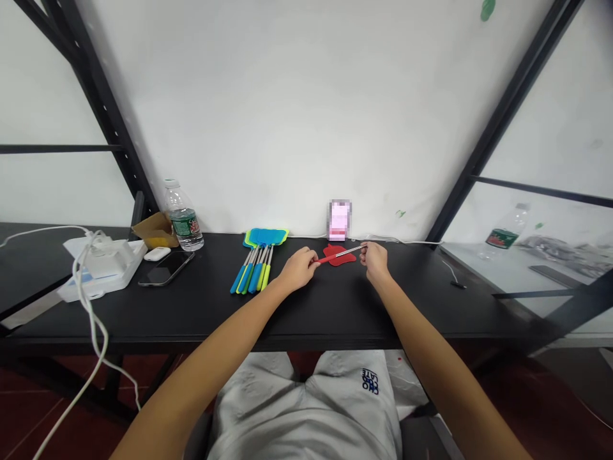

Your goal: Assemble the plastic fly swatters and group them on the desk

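Observation:
My left hand is closed round the red grip of a thin metal rod, which looks like a telescopic fly swatter handle. The rod slants up to the right, where the closed fingers of my right hand pinch its far end. Below and behind the rod, a flat red swatter head with a wavy outline lies on the black table. Whether the rod touches it I cannot tell. Left of my left hand lies a bundle of fly swatters with blue, green and yellow grips and blue and yellow heads.
A phone with a lit, blurred screen leans on the white wall. On the left are a water bottle, an open cardboard box, a dark phone, a white case and a white power unit with cables. A short cable lies right.

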The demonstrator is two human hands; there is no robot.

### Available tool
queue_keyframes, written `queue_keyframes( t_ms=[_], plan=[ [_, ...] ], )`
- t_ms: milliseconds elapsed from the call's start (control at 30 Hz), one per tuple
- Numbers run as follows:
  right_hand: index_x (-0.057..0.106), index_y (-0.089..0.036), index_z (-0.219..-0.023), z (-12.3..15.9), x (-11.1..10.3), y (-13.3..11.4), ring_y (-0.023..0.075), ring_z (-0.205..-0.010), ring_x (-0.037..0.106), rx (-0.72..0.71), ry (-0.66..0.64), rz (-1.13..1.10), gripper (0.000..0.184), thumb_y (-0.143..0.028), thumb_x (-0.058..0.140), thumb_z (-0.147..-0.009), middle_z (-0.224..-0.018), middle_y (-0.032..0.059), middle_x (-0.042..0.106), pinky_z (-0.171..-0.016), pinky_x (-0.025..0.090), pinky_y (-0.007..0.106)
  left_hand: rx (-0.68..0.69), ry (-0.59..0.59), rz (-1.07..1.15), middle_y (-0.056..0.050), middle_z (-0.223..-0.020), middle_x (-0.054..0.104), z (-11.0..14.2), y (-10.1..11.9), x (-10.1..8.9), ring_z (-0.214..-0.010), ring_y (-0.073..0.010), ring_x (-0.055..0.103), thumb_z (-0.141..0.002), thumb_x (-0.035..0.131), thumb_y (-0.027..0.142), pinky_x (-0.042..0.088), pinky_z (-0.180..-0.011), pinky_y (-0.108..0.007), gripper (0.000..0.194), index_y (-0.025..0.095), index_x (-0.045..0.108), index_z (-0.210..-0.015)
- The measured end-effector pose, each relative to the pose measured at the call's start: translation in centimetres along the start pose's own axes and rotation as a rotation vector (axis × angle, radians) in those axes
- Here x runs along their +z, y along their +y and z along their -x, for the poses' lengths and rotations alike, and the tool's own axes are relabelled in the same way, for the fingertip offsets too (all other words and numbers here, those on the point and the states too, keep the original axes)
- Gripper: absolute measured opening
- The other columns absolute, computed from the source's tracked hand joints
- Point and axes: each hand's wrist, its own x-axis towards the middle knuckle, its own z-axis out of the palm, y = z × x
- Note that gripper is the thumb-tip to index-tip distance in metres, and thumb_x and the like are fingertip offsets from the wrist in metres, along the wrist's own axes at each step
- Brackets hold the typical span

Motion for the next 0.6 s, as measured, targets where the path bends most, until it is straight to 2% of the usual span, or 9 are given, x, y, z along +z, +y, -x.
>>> queue_keyframes(
  t_ms=[300, 600],
  plan=[
    [0.058, -0.014, -0.068, 0.7, 0.2, -0.3, 0.0053, -0.036, 0.037, 0.056, -0.136, 0.086, 0.011, -0.016, 0.051, -0.077, -0.049, -0.0039, 0.047, -0.033, 0.021, 0.016, -0.003, 0.002, -0.012, -0.003, -0.089, 0.057, 0.0, -0.3, 0.1, -0.08, -0.0157, 0.056, -0.088, 0.057, 0.02, 0.045, -0.072, -0.028, 0.006, 0.018, 0.062, -0.086],
    [0.062, -0.013, -0.071, 1.2, 0.3, 0.0, 0.0058, -0.037, 0.038, -0.038, -0.228, 0.16, 0.015, -0.016, 0.049, -0.078, -0.049, -0.0036, 0.048, -0.034, 0.024, 0.016, -0.011, -0.022, -0.013, -0.004, -0.088, 0.059, -0.1, -0.8, 0.3, -0.078, -0.0155, 0.056, -0.086, 0.058, 0.021, 0.045, -0.071, -0.028, 0.005, 0.018, 0.061, -0.083]
  ],
)
